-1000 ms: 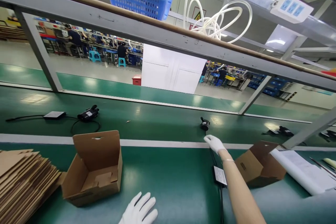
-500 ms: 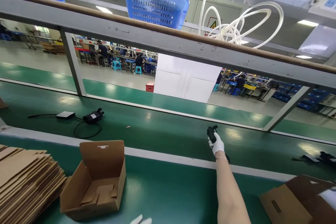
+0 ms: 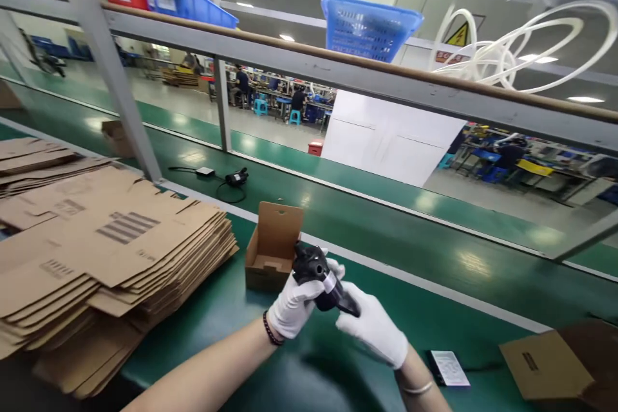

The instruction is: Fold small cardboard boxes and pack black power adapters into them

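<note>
The black device (image 3: 306, 264) is held above the bench (image 3: 434, 315), at 4 o'clock from the open carton (image 3: 280, 225). Its body is clasped by the left grip (image 3: 292, 309); its narrow end appears pinched by the right grip (image 3: 374, 328). Moderate weight and a stiff, smooth, slippery shell are judged likely; hold is best taken on the body.

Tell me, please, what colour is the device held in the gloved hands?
The device is black, with a pale band, best seen in the head view.
</note>
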The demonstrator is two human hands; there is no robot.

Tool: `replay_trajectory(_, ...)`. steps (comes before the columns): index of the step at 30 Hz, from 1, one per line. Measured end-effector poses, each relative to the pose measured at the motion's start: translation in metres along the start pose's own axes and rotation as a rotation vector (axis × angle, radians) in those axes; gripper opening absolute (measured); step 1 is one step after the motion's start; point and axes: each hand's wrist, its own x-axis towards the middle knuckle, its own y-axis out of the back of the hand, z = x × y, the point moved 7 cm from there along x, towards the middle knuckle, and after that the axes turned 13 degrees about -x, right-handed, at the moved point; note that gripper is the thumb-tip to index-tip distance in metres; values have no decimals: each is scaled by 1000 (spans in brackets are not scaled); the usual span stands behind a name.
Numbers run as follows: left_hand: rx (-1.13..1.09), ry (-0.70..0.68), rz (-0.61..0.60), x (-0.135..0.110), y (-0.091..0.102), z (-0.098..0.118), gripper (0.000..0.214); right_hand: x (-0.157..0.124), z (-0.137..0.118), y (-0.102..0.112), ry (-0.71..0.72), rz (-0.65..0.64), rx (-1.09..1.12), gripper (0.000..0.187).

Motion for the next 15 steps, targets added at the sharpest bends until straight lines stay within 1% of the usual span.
replay_trajectory(2,61,-8,-48,-17,12,28,69,-6,-5,19,19,36,-167,25)
replay_trajectory(4,199,14,-71,-30,23,50,74,-11,-18,43,118,155,-254,14)
replay_trajectory(6,326,96,-62,-38,31,57,78,-15,-45,60,291,249,-308,13)
replay_trajectory(7,363,149,-51,-42,33,57,78,-15,-61,62,381,255,-328,13)
replay_trajectory(9,388,289,-56,-48,32,46,75,-8,-90,57,522,200,-331,18)
replay_trajectory(11,417,455,-119,-55,25,30,65,7,-108,44,569,98,-258,26)
replay_trajectory(13,490,614,-242,-63,14,16,51,28,-111,25,516,-29,-137,32)
replay_trajectory(14,542,664,-306,-67,10,12,44,38,-107,14,462,-92,-81,36)
replay_trajectory(15,599,682,-368,-69,6,10,39,46,-100,3,398,-148,-36,39)
